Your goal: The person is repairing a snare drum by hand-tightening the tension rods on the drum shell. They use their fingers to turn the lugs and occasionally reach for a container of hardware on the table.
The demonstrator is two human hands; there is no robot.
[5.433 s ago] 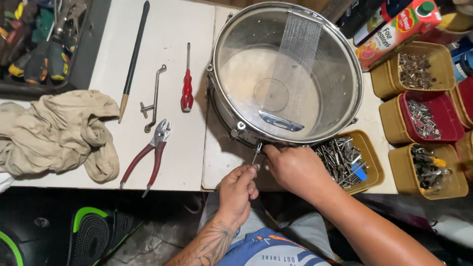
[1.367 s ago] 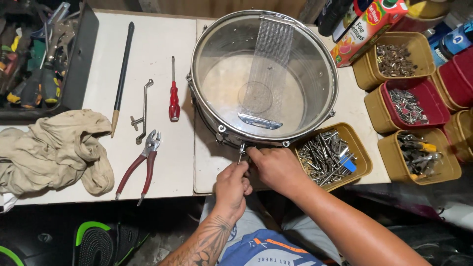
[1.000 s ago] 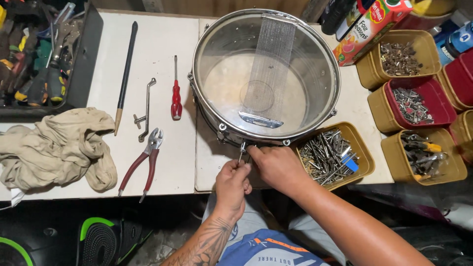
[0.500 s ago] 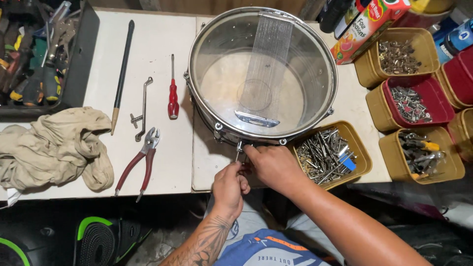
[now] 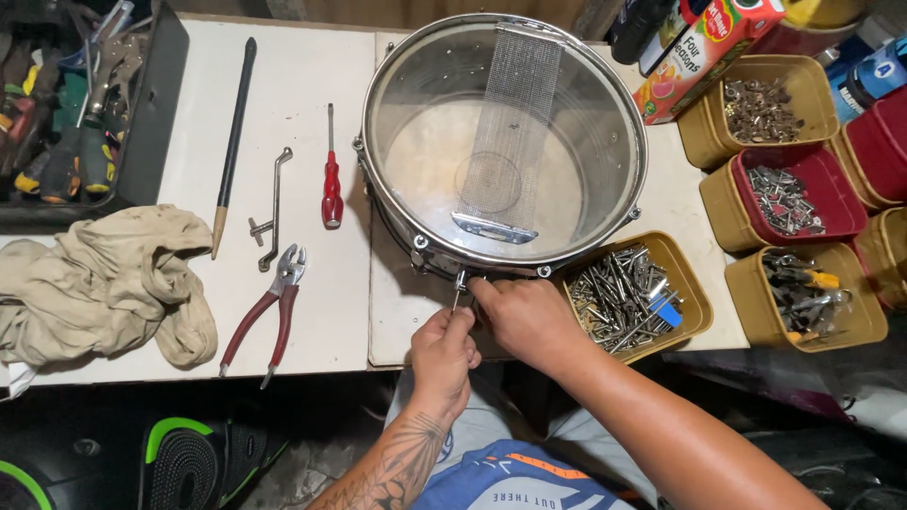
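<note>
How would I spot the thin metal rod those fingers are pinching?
Find the big round drum on the white table. At its near rim, the left hand and right hand meet around a slim steel rod, upright against the shell, unlike the loose ones in the yellow tub.

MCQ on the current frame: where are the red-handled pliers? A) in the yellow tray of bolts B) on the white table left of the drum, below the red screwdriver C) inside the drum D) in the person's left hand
B: the red-handled pliers lie on the white table left of the drum, just below the red screwdriver, in neither hand.
</note>
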